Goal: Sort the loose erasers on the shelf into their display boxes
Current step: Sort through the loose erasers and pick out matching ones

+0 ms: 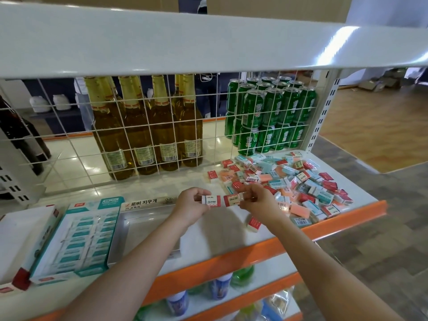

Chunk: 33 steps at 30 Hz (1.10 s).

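Both hands meet above the shelf's middle. My left hand [190, 206] pinches a white 2B eraser with red trim [211, 201]. My right hand [258, 201] pinches a second eraser of the same kind [232, 199], end to end with the first. A heap of loose red, teal and orange erasers [294, 184] covers the shelf's right part. One red eraser [253, 224] lies apart by my right wrist. Below my left hand stands a grey display box [120, 235] with Korean lettering. Left of it a teal display box [80, 239] holds rows of teal erasers.
A white and red box [20, 242] stands at the far left. A white wire grid [162, 126] backs the shelf, with beer bottles [148, 126] and green cans [271, 117] behind it. The orange shelf edge [301, 235] runs along the front; another shelf hangs overhead.
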Tool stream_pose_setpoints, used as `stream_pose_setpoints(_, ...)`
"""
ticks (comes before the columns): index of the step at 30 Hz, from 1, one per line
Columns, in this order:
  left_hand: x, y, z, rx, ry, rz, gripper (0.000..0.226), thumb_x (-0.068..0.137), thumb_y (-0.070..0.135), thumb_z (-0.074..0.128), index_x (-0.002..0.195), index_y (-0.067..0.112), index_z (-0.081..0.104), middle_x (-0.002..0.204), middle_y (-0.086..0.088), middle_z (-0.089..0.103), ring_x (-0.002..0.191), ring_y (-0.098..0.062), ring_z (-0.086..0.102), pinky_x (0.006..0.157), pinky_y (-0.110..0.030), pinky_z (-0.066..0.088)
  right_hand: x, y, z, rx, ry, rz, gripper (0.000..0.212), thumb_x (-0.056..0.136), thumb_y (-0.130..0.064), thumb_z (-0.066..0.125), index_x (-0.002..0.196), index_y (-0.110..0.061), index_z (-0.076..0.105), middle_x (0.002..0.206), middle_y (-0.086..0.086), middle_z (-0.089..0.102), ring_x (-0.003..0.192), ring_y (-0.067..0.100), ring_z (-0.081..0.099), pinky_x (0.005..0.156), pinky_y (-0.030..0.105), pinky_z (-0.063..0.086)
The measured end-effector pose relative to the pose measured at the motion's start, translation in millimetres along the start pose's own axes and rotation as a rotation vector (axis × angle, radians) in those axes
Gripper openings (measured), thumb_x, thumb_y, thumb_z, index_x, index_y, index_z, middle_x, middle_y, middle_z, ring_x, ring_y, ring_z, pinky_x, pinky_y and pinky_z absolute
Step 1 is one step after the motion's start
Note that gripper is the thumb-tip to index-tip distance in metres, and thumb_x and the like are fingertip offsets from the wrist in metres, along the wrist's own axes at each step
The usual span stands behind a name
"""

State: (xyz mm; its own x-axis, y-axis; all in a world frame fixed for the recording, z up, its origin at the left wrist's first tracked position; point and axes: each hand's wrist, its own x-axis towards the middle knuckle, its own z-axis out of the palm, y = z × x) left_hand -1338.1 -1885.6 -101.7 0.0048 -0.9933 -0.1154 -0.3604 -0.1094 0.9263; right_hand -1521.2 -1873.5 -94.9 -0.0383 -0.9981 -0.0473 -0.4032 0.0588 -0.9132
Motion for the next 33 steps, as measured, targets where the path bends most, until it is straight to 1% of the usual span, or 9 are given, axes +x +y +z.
stream_pose_setpoints(5, -3, 3, -3, -0.122, 0.006, -0.022, 0.034, 0.078, -0.017, 0.057, 0.099, 0.010, 0.062, 0.093, -0.005, 0.063, 0.074, -0.008, 0.057, 0.064, -0.016, 0.046, 2, -3, -1, 0.061, -0.018, 0.009, 0.030, 0.083, 0.012, 0.053, 0.107, -0.004, 0.061, 0.079, 0.001, 0.051, 0.081, 0.021, 0.057, 0.076, 0.029, 0.052)
stream_pose_setpoints(8, -4, 4, -5, -0.131, 0.030, -0.015, 0.033, 0.078, -0.017, 0.057, 0.101, 0.007, 0.062, 0.093, -0.006, 0.062, 0.073, -0.007, 0.056, 0.058, -0.010, 0.045, 1, -6, 0, 0.109, -0.046, -0.004, 0.028, 0.083, 0.014, 0.050, 0.083, -0.013, 0.056, 0.079, 0.003, 0.051, 0.083, 0.022, 0.056, 0.083, 0.032, 0.054)
stream_pose_setpoints(10, -6, 4, -5, -0.129, 0.058, -0.013, 0.033, 0.078, -0.017, 0.057, 0.101, 0.007, 0.062, 0.094, -0.007, 0.062, 0.076, -0.010, 0.057, 0.058, -0.009, 0.045, 3, -5, 2, 0.076, -0.039, -0.008, 0.031, 0.083, 0.013, 0.048, 0.078, -0.016, 0.053, 0.080, 0.005, 0.052, 0.082, 0.021, 0.056, 0.079, 0.029, 0.054)
stream_pose_setpoints(14, -8, 4, -7, -0.126, 0.111, -0.018, 0.032, 0.079, -0.016, 0.058, 0.101, 0.007, 0.063, 0.096, -0.008, 0.063, 0.089, -0.018, 0.058, 0.068, -0.014, 0.045, 9, -5, 6, -0.298, -0.015, -0.111, 0.031, 0.084, 0.002, 0.051, 0.110, -0.011, 0.061, 0.079, -0.007, 0.054, 0.066, 0.008, 0.050, 0.055, 0.016, 0.037)
stream_pose_setpoints(19, -11, 2, -17, -0.121, 0.164, -0.015, 0.032, 0.078, -0.012, 0.063, 0.101, 0.011, 0.063, 0.096, -0.006, 0.063, 0.091, -0.018, 0.059, 0.068, -0.013, 0.044, 10, -8, 28, -0.457, -0.071, -0.170, 0.037, 0.085, -0.007, 0.058, 0.122, -0.013, 0.056, 0.110, 0.006, 0.062, 0.092, 0.018, 0.056, 0.080, 0.025, 0.047)
stream_pose_setpoints(23, -13, 1, -28, -0.118, 0.197, -0.024, 0.036, 0.079, -0.011, 0.062, 0.109, 0.008, 0.063, 0.102, -0.008, 0.064, 0.095, -0.019, 0.059, 0.078, -0.021, 0.045, 13, -4, 43, -0.572, -0.157, -0.118, 0.024, 0.086, -0.021, 0.061, 0.109, -0.013, 0.062, 0.104, 0.006, 0.065, 0.085, 0.017, 0.054, 0.067, 0.024, 0.039)
stream_pose_setpoints(26, -13, 0, -33, -0.120, 0.225, -0.024, 0.037, 0.080, -0.012, 0.060, 0.113, 0.004, 0.062, 0.104, -0.011, 0.064, 0.095, -0.019, 0.058, 0.086, -0.027, 0.046, 13, -2, 44, -0.612, -0.174, -0.135, 0.017, 0.089, -0.018, 0.054, 0.103, -0.014, 0.063, 0.097, 0.005, 0.064, 0.081, 0.017, 0.052, 0.059, 0.026, 0.035)
stream_pose_setpoints(30, -13, -1, -33, -0.131, 0.246, -0.036, 0.036, 0.080, -0.013, 0.058, 0.112, 0.003, 0.063, 0.102, -0.012, 0.064, 0.092, -0.019, 0.058, 0.079, -0.025, 0.047, 18, -6, 36, -0.573, -0.156, -0.184, 0.038, 0.089, -0.007, 0.050, 0.124, -0.021, 0.050, 0.120, 0.007, 0.058, 0.102, 0.023, 0.056, 0.078, 0.027, 0.044)
stream_pose_setpoints(33, -13, 1, -29, -0.130, 0.251, -0.047, 0.033, 0.081, -0.013, 0.057, 0.109, 0.003, 0.063, 0.100, -0.012, 0.065, 0.092, -0.019, 0.058, 0.078, -0.024, 0.047, 20, -16, 23, -0.518, -0.154, -0.185, 0.042, 0.089, -0.014, 0.059, 0.128, -0.017, 0.044, 0.114, 0.007, 0.060, 0.100, 0.021, 0.056, 0.078, 0.026, 0.042)
